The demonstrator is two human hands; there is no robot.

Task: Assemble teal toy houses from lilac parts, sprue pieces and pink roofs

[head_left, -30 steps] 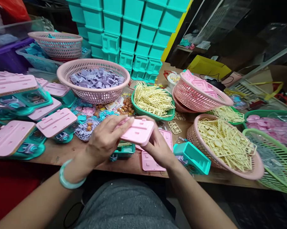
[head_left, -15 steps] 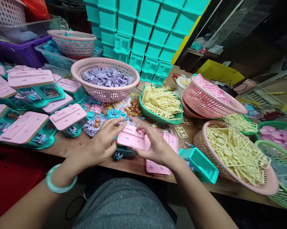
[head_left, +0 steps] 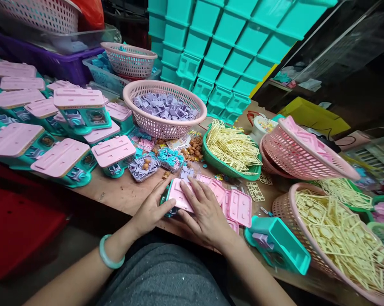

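A pink plastic lid [head_left: 180, 198] lies on a teal toy base [head_left: 165, 200] at the near edge of the wooden table [head_left: 121, 193]. My left hand [head_left: 152, 209] grips the left side of the lid and base. My right hand [head_left: 206, 212] lies flat on top of the lid, fingers spread and pressing down. More loose pink lids [head_left: 239, 207] lie just right of my right hand, and an open teal base [head_left: 279, 246] sits further right.
Several finished teal-and-pink units [head_left: 62, 159] fill the left of the table. Behind stand a pink basket of purple parts [head_left: 165, 108], a green tray of cream sprues [head_left: 231, 148], a tilted pink basket [head_left: 302, 155], a basket of cream parts [head_left: 335, 236] and stacked teal bins [head_left: 223, 46].
The pink lid, held up in both hands a second ago, has come down onto the teal base on the table. My right hand now lies flat on it. The view has shifted left.
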